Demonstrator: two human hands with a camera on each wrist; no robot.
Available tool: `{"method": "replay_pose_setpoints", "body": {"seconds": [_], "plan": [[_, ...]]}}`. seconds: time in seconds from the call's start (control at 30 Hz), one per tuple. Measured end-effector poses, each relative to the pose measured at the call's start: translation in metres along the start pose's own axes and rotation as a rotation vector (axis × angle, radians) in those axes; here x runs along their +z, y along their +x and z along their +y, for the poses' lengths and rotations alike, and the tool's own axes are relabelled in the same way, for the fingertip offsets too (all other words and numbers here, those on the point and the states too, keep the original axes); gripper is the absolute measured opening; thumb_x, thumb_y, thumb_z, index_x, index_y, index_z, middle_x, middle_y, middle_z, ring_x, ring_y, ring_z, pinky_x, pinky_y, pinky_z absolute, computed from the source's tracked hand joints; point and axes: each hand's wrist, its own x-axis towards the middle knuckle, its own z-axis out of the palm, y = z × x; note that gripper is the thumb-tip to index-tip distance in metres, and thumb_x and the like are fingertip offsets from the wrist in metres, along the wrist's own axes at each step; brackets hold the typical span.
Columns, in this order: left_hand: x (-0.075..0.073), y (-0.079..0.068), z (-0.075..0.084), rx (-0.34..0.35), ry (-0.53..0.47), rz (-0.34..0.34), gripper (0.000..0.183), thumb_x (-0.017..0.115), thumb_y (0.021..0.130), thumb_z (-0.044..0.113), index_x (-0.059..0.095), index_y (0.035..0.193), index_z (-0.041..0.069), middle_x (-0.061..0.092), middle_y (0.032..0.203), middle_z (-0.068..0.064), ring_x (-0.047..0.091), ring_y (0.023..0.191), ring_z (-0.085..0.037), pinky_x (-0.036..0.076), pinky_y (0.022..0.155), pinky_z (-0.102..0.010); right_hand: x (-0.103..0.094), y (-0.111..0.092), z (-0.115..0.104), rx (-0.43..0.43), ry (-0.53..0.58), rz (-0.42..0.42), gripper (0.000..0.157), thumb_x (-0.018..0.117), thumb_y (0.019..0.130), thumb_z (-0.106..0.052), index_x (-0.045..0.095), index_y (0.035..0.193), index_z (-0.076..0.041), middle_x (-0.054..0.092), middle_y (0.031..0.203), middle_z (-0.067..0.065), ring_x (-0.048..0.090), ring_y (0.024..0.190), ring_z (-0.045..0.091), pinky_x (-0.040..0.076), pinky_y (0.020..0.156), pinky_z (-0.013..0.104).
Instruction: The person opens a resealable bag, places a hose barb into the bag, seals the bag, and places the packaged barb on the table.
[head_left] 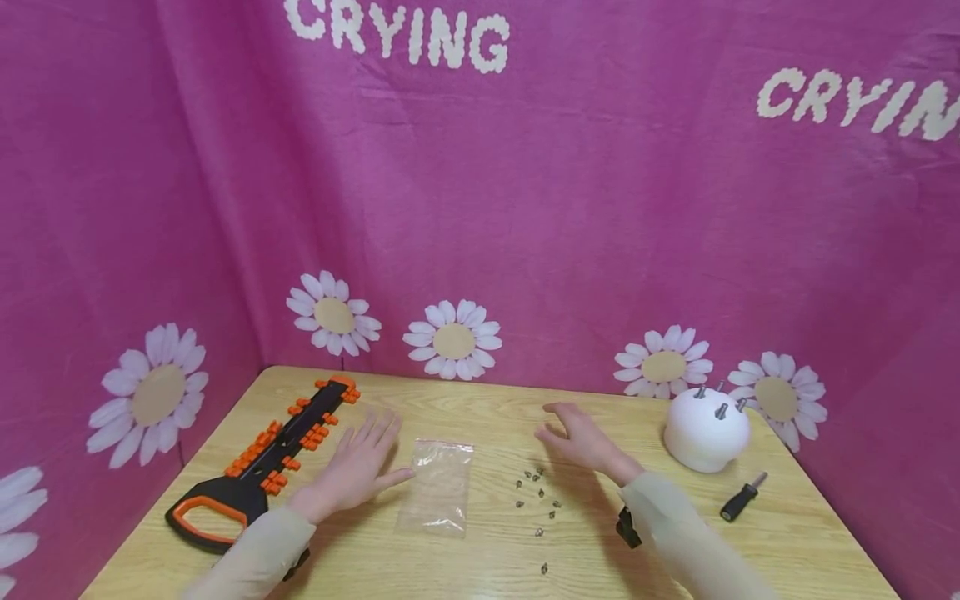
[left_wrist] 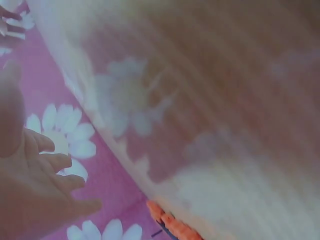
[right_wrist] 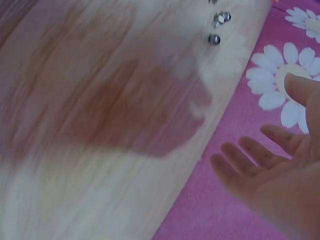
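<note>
- Hands hold nothing: the left hand [head_left: 356,471] has its fingers spread and pointing away from the person, thumb stretched right toward the bag; the right hand [head_left: 585,442] reaches leftward, fingers slightly bent, thumb apart from them.
- Both forearms slant inward from the near corners; the sleeves end at the wrists.
- Between the hands, the clear plastic bag [head_left: 438,487] lies flat on the counter [head_left: 480,575], its long axis running nearly straight away from the person. Left thumb tip is at its left edge; whether they touch, I cannot tell.
- Small metal pieces [head_left: 539,532] lie scattered between bag and right hand, too small for their direction to be read.
- Left of the left hand, the black-and-orange rack [head_left: 297,432] slants away rightward, its looped handle nearest the person.
- At far right, a screwdriver [head_left: 740,502] points away and rightward, beside a white holder [head_left: 707,437] with upright bolts.
</note>
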Motion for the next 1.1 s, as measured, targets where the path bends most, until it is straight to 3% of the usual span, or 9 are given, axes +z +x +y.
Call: {"method": "replay_pose_setpoints", "body": {"seconds": [0.27, 0.5, 0.87, 1.1], "plan": [[0.009, -0.012, 0.014, 0.034, -0.050, -0.104, 0.087, 0.058, 0.094, 0.054, 0.026, 0.154, -0.001, 0.021, 0.163, -0.021, 0.019, 0.151, -0.045, 0.019, 0.117, -0.067, 0.018, 0.013, -0.009, -0.029, 0.140, -0.085, 0.047, 0.063, 0.096, -0.021, 0.054, 0.129, 0.011, 0.061, 0.128, 0.028, 0.063, 0.112, 0.042, 0.052, 0.095, 0.050], [0.012, -0.020, 0.023, 0.066, -0.094, -0.131, 0.084, 0.057, 0.096, 0.050, 0.028, 0.152, -0.005, 0.024, 0.162, -0.023, 0.022, 0.149, -0.046, 0.021, 0.117, -0.065, 0.030, 0.026, -0.020, -0.069, 0.137, -0.105, 0.037, 0.066, 0.094, -0.017, 0.060, 0.119, 0.009, 0.070, 0.107, 0.022, 0.069, 0.096, 0.033, 0.055, 0.088, 0.043], [0.015, -0.021, 0.037, 0.144, -0.049, -0.167, 0.085, 0.057, 0.096, 0.052, 0.029, 0.151, -0.007, 0.025, 0.161, -0.025, 0.024, 0.149, -0.045, 0.026, 0.116, -0.062, 0.044, 0.039, -0.036, -0.054, 0.174, -0.155, 0.031, 0.071, 0.089, -0.012, 0.063, 0.113, 0.007, 0.072, 0.101, 0.017, 0.068, 0.091, 0.024, 0.055, 0.083, 0.031], [0.014, -0.019, 0.042, 0.172, -0.079, -0.207, 0.084, 0.060, 0.095, 0.048, 0.029, 0.150, -0.008, 0.027, 0.160, -0.026, 0.026, 0.149, -0.043, 0.028, 0.116, -0.059, 0.052, 0.045, -0.050, -0.067, 0.155, -0.202, 0.028, 0.071, 0.088, -0.009, 0.066, 0.111, 0.006, 0.073, 0.099, 0.016, 0.069, 0.090, 0.022, 0.055, 0.081, 0.027]]}}
